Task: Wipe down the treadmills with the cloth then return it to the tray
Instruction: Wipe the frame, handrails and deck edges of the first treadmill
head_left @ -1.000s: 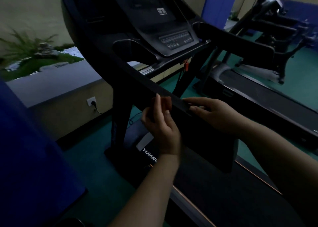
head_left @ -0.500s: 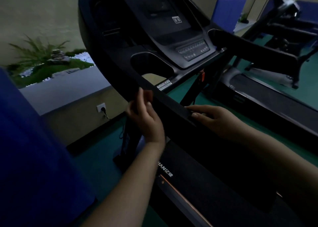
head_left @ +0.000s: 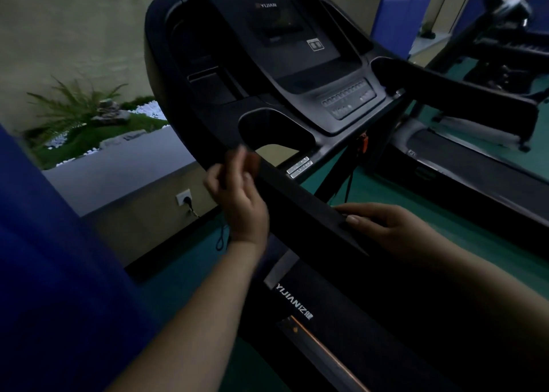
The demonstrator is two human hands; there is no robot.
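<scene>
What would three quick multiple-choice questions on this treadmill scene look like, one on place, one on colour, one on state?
1. Where does the right hand rest?
A. on the handrail
B. on the console
C. on the floor

2. What colour is the floor?
A. red
B. green
C. white

3. Is the wall socket in use?
A. empty
B. covered
C. plug in it

Answers: 1 A, its fingers lie on the dark rail. 2 B, teal green shows beneath both machines. 3 C, a plug with a cord hanging from it sits in the socket.
</scene>
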